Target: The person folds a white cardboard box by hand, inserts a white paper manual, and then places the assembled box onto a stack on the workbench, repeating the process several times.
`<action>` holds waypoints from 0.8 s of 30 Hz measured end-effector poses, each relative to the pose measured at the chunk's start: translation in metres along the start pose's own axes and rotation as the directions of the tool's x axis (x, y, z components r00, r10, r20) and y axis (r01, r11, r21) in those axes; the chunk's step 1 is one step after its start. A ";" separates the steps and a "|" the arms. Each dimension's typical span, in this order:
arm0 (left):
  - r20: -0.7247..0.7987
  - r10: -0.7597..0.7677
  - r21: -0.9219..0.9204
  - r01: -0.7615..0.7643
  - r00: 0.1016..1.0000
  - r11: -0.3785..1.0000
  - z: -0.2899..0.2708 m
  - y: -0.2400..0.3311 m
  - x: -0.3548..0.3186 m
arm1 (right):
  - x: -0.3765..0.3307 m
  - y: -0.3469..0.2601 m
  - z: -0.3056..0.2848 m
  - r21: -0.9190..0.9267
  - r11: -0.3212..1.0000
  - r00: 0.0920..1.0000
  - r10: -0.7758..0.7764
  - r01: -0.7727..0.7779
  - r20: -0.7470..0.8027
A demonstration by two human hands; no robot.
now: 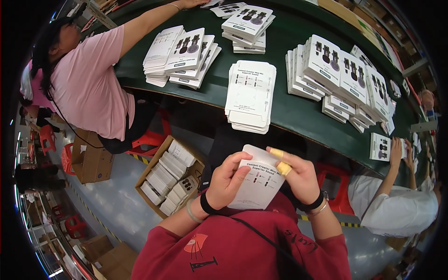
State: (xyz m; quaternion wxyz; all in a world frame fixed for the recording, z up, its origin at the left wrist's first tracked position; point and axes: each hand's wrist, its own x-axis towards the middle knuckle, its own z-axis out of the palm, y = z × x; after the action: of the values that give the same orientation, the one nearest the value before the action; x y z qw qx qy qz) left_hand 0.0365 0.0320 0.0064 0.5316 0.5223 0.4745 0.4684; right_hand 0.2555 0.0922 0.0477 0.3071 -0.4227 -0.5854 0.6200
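Pinching a flat, white printed cardboard box [249, 190] at its left edge, my left hand [224, 184] is closing thumb toward fingers; my right hand [301, 179] is gripping the upper right. Its long axis is running from my chest toward the near edge of the green table [282, 107].

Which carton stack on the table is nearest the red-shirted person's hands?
The middle stack, straight ahead; the left stack, right pile and back stack lie farther away.

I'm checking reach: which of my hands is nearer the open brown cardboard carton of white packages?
Left. Your left hand is right of the carton; your right hand is farther right, across the printed white cardboard box both hold.
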 end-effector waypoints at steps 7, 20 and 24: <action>-0.163 0.037 -0.186 -0.068 0.986 0.980 0.013 -0.001 0.001 | 0.009 -0.008 -0.014 -0.321 0.816 0.874 -0.414 0.480 0.254; 0.350 0.029 0.237 -0.119 0.936 0.964 -0.032 0.041 0.045 | -0.007 -0.026 -0.003 -0.321 0.930 0.978 -0.135 0.180 0.158; 0.361 -0.155 0.078 0.135 0.919 0.988 -0.030 0.039 0.053 | -0.003 -0.026 -0.006 -0.252 0.966 0.988 -0.018 0.057 0.155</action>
State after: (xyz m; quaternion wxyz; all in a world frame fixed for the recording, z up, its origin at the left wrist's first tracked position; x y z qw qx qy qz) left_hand 0.0122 0.0891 0.0450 0.6302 0.5776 0.4164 0.3096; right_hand 0.2589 0.0952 0.0742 0.2164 -0.3990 -0.6899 0.5639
